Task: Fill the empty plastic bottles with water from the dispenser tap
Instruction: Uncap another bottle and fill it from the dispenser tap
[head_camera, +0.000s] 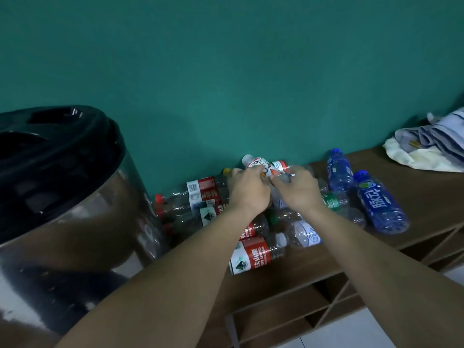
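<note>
Bottles are piled on the desk against the green wall, all lying down and looking empty, so no filling done yet. Both hands grip one white-capped bottle over the pile, left hand, right hand. Dispenser sits just left, tap not visible.

Dim, soft-focus view, wide-angle bending at edges

Teal wall ahead of me, dim light. Brown wooden shelf unit against it, crossed slats below. Pale tiled floor underneath. Crumpled cloths far right.
</note>
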### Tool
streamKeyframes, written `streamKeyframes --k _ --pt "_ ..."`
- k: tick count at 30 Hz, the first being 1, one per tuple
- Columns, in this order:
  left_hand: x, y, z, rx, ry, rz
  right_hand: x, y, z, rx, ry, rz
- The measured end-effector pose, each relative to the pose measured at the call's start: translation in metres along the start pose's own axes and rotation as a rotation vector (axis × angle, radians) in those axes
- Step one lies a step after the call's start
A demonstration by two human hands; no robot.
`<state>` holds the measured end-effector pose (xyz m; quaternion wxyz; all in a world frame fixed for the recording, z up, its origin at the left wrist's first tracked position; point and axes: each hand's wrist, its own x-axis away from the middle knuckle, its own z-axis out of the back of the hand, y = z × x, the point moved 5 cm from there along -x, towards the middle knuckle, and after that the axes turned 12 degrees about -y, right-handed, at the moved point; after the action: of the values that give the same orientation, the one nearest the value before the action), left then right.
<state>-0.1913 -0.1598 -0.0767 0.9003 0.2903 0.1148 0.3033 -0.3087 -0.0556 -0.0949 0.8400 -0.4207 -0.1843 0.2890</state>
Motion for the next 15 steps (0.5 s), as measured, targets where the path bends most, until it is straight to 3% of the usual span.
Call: streamKeyframes --k 2,6,9,11,15 --pt "0.001 0.002 -0.001 0.030 -0.004 -0.006 0.001 0.000 -0.001 -0.057 0.028 -0.014" --pt "0.011 0.009 -0.002 0.106 -0.023 -0.032 0.014 -0.002 -0.005 -0.446 0.073 -0.049" --pt "0.030 0.012 0.015 0.274 0.107 -0.101 0.029 -0.009 0.001 -0.632 0.091 -0.028" --pt "0.045 0.009 0.029 0.447 0.166 -0.090 0.051 -0.024 0.004 -0.792 0.009 0.002" --pt "0.075 0.004 0.048 0.866 0.111 -0.004 0.106 -0.051 -0.008 -0.978 -0.160 0.109"
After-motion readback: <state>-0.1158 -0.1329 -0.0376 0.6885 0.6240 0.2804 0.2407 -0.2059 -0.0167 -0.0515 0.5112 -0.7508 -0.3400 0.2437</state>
